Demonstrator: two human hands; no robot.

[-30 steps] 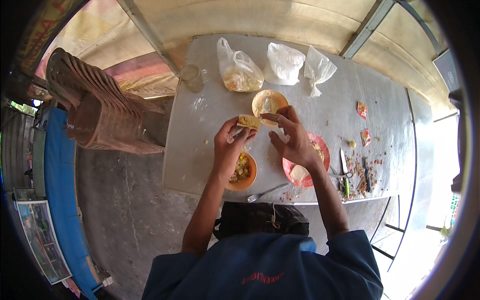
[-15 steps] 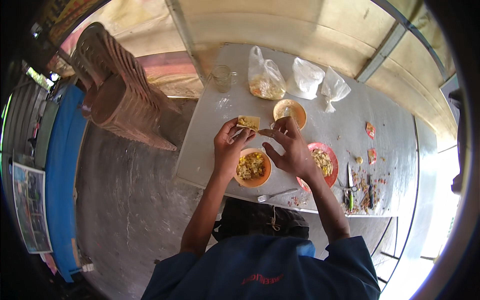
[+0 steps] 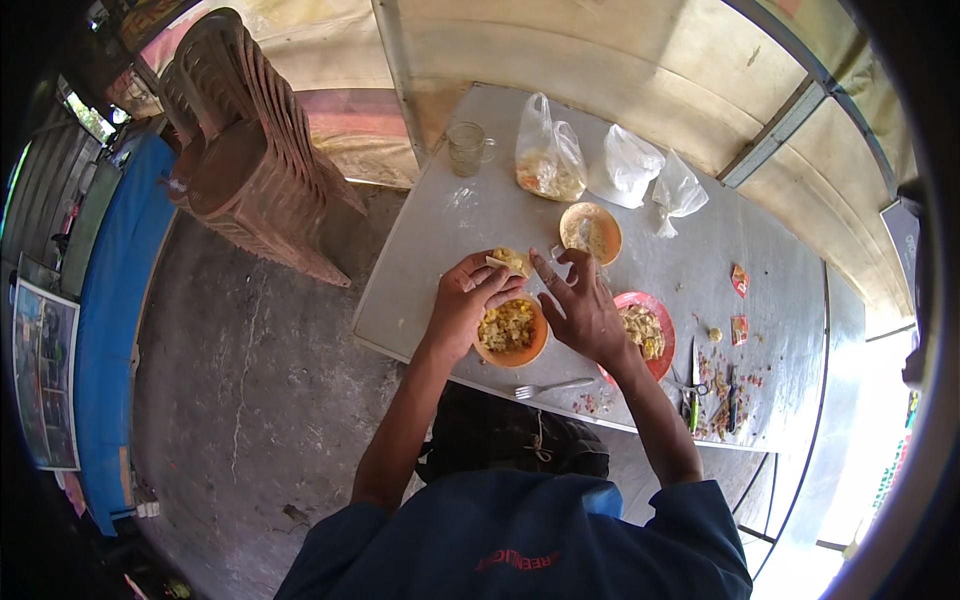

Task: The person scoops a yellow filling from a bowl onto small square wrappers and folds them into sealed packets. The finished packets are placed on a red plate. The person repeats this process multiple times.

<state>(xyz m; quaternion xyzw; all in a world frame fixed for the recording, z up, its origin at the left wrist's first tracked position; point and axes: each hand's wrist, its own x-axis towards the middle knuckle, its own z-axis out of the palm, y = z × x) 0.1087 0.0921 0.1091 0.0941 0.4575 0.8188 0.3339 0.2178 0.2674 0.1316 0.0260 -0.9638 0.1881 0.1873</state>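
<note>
My left hand [image 3: 461,303] pinches a pale, thin dumpling wrapper [image 3: 512,263] with yellowish filling on it. Just right of it, my right hand [image 3: 588,318] is raised with fingers apart, its index fingertip close to the wrapper's edge. Pale residue coats some of its fingertips. Below the hands stands an orange bowl [image 3: 541,349] of chopped filling with yellow bits. A second orange bowl [image 3: 617,239], with whitish stuff inside, sits beyond the right hand. Partly behind the right wrist lies a pink-red plate [image 3: 667,334] of pale shredded food.
A fork [image 3: 553,388] lies at the table's [image 3: 400,300] near edge. Knives, scissors [image 3: 690,388] and scraps lie to the right, near red packets [image 3: 739,329]. Plastic bags [image 3: 550,165] and a glass mug [image 3: 466,150] stand at the back. Stacked brown chairs [image 3: 250,170] stand left.
The wrapper has tilted and drawn in around the filling in my left fingers. My right index finger has lifted away from its edge. The whole view has shifted slightly.
</note>
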